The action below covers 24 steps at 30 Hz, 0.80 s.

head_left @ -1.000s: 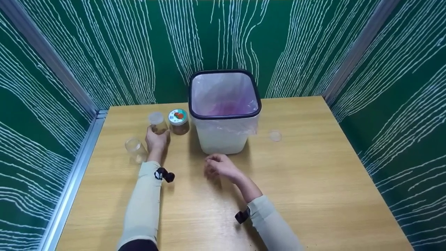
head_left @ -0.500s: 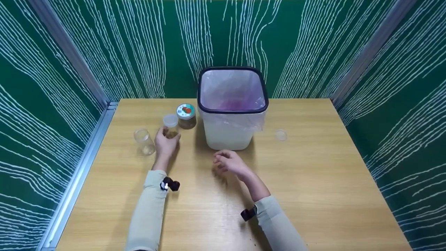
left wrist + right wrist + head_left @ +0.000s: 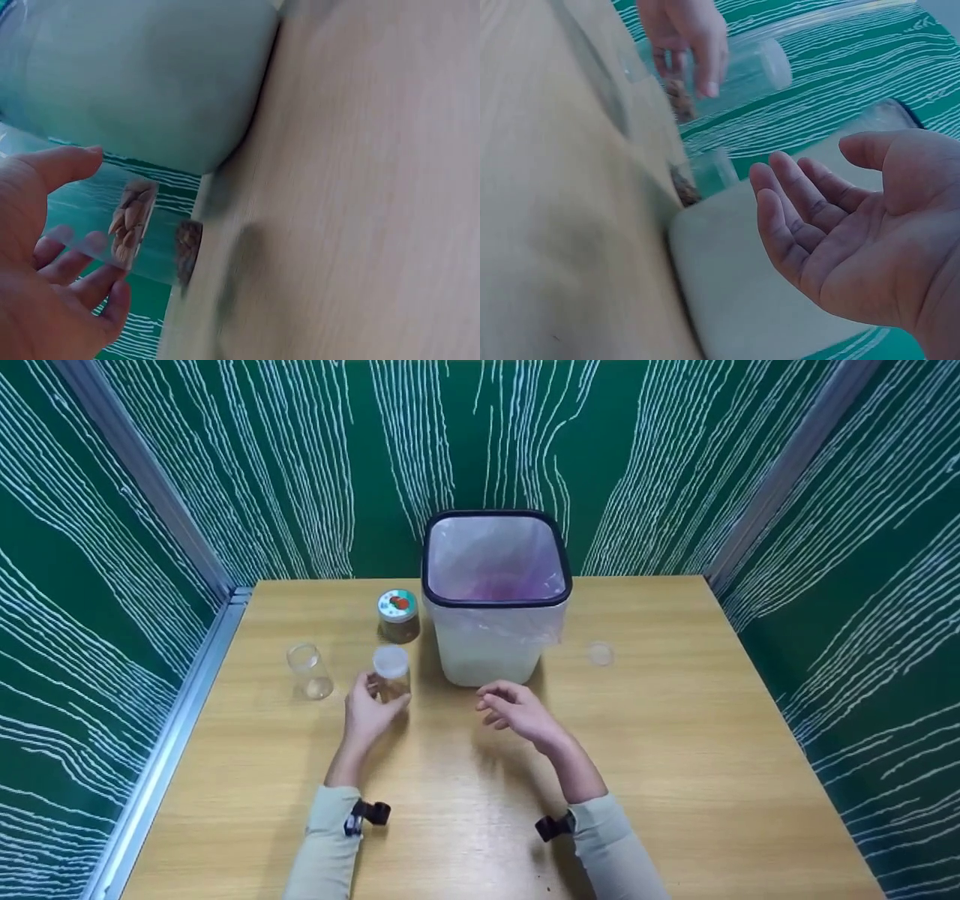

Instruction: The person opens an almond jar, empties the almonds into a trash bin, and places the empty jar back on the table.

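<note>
My left hand (image 3: 369, 714) grips a clear jar (image 3: 392, 687) with a translucent white lid, thumb on one side and fingers on the other. Brown nuts that look like almonds (image 3: 132, 223) lie in its bottom, and it appears raised slightly off the table. Behind it stands a second jar (image 3: 398, 619) with a tomato-like picture on its lid, also holding brown contents. To the left is an uncovered clear jar (image 3: 310, 671). My right hand (image 3: 521, 712) hovers in front of the bin, palm inward and fingers loosely bent, holding nothing.
A white bin (image 3: 487, 649) with a black rim and a plastic liner stands at the back middle of the wooden table (image 3: 690, 735). Right of it lies a clear round lid (image 3: 601, 653). Green walls with white lines enclose the table behind and at both sides.
My left hand has brought the lidded jar from beside the picture-lidded jar nearer to me and rightward. The right hand has shifted slightly right, its fingers spreading a little.
</note>
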{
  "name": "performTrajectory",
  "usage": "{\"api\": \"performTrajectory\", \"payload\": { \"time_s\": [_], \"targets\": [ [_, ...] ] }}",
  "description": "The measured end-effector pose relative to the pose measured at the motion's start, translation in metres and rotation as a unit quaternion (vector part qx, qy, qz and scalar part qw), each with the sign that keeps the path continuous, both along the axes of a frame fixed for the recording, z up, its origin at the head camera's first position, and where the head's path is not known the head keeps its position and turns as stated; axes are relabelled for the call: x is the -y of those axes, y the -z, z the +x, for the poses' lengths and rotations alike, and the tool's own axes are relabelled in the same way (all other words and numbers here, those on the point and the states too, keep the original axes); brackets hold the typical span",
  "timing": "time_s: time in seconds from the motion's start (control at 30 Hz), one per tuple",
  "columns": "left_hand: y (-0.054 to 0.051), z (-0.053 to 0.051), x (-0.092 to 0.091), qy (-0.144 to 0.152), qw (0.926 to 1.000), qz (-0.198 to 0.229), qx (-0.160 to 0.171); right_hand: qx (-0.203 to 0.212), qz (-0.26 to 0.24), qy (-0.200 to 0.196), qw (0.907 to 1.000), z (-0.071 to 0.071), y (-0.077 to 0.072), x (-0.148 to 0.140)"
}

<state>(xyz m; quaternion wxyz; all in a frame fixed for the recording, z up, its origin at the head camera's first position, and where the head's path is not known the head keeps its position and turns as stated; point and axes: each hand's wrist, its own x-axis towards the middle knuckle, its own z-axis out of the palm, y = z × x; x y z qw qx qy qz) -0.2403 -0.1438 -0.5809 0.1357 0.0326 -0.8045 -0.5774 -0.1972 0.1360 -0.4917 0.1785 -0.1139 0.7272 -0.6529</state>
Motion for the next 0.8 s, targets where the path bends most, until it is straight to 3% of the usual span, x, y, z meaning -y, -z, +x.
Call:
{"api": "performTrajectory", "payload": {
  "time_s": [0.2, 0.5, 0.67, 0.8],
  "targets": [
    [0.004, 0.017, -0.010, 0.039, 0.9990, -0.001, -0.022, -0.018, 0.006, 0.009, 0.9998, 0.000, -0.008, -0.010],
    [0.008, 0.031, -0.032, 0.102, 0.9940, -0.029, -0.027, -0.042, 0.018, 0.030, 0.9985, -0.011, 0.019, -0.019],
    [0.010, 0.038, -0.037, 0.127, 0.9907, -0.036, -0.034, -0.050, 0.015, 0.011, 0.9986, -0.008, 0.024, -0.017],
    [0.011, 0.036, -0.044, 0.144, 0.9879, -0.037, -0.044, -0.067, 0.011, 0.013, 0.9976, -0.009, 0.023, -0.019]
  ]
}}
